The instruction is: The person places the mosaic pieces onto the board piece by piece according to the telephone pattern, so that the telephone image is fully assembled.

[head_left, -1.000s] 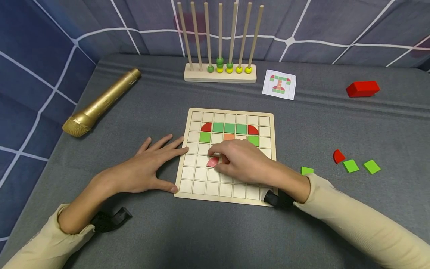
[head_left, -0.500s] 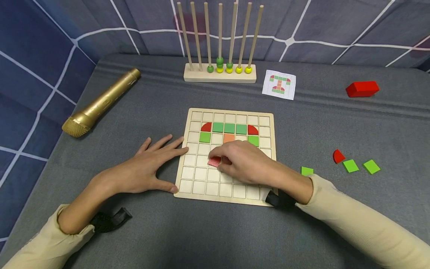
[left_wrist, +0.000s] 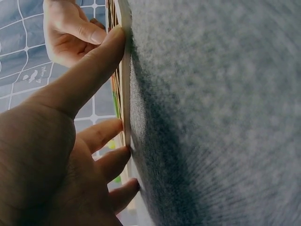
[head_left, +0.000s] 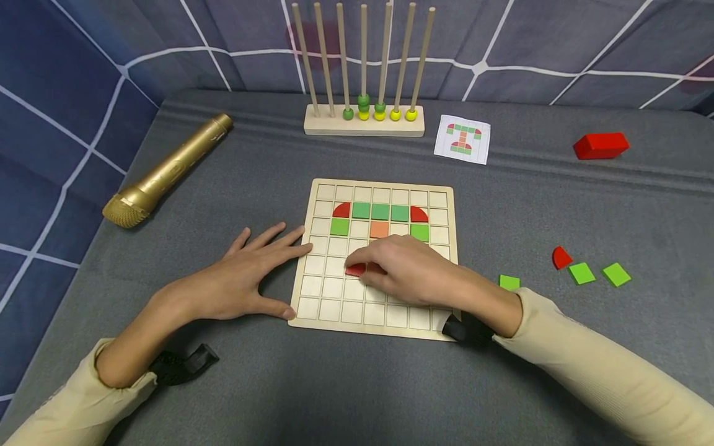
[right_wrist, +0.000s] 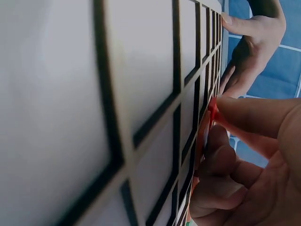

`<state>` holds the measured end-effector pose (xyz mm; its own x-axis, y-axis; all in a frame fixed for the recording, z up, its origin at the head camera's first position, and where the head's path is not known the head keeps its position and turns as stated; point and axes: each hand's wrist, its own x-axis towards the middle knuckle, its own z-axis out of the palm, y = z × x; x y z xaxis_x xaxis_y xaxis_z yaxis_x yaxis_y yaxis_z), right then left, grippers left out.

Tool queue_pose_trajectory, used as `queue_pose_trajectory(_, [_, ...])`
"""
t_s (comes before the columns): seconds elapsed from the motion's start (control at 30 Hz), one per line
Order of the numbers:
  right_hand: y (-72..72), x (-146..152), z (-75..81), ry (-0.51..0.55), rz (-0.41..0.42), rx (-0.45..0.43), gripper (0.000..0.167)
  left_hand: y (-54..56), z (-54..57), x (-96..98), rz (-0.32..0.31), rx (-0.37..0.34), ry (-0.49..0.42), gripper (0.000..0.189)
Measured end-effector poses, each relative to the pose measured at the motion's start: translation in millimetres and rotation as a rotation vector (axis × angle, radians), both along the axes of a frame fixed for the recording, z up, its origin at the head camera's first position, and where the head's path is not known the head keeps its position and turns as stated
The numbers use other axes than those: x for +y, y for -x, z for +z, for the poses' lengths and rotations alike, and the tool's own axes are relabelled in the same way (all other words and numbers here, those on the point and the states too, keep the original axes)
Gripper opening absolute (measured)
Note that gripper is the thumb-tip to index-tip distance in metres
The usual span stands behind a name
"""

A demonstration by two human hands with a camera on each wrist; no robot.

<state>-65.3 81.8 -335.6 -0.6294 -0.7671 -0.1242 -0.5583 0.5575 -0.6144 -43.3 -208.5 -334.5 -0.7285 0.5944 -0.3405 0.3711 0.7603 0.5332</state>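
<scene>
My right hand [head_left: 404, 269] pinches a red quarter-circle tile [head_left: 354, 270] between thumb and fingers over the lower-left cells of a wooden grid board [head_left: 352, 311]. In the right wrist view the red tile [right_wrist: 212, 107] stands at the board's surface, beside an orange tile [right_wrist: 202, 136]. The left hand [head_left: 240, 279] lies with fingers spread, its thumb and fingertips touching the board's left edge. Placed on the board are green tiles [head_left: 380, 212], red quarter-circles [head_left: 419, 214], light green squares [head_left: 339, 227] and an orange square [head_left: 379, 230]. The right hand hides the board's middle.
Right of the board lie a red quarter-circle [head_left: 561, 257] and light green squares [head_left: 582, 273]. Behind stand a bead-peg rack [head_left: 364, 124], a printed pattern card [head_left: 462, 139] and a red block [head_left: 601, 147]. A gold microphone [head_left: 167, 170] lies at the left.
The red tile in my right hand shifted slightly right and tilted, then lowered a little at the board. The left hand stays in place.
</scene>
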Motion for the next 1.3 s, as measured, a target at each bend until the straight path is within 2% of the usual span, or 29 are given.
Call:
queue_pose_trajectory(0.17, [-0.1, 0.5, 0.6, -0.021, 0.011, -0.014, 0.028, -0.2, 0.6, -0.7, 0.001, -0.001, -0.002, 0.099])
queue_pose_trajectory(0.33, [-0.6, 3.9, 3.6, 0.005, 0.02, -0.016, 0.027, -1.1, 0.7, -1.1, 0.003, 0.001, -0.003, 0.099])
queue_pose_trajectory(0.53, [2.8, 22.3, 18.0, 0.076, 0.004, 0.029, 0.022, -1.2, -0.9, -0.8, 0.001, 0.005, -0.002, 0.099])
queue_pose_trajectory(0.73, [2.5, 61.9, 26.9, 0.097, -0.128, 0.025, 0.02, -1.3, -0.6, -0.2, 0.008, -0.009, 0.007, 0.099])
queue_pose_trajectory(0.93, [-4.7, 120.7, 16.9, 0.126, -0.289, 0.048, 0.016, -0.9, 2.0, 0.5, 0.004, -0.009, -0.005, 0.1])
queue_pose_trajectory(1.1, [-6.3, 172.3, 5.7, 0.043, -0.453, 0.11, 0.02, 0.4, 2.6, 0.3, -0.004, -0.016, -0.002, 0.1])
queue_pose_trajectory(1.2, [-6.1, 200.7, 1.4, -0.037, -0.541, 0.079, 0.022, 0.9, 1.9, 0.3, -0.006, -0.02, 0.0, 0.1])
queue_pose_trajectory(1.3, [-6.5, 224.0, -2.6, -0.098, -0.567, 0.025, 0.029, 0.9, 1.1, -0.2, -0.005, -0.02, -0.001, 0.1])
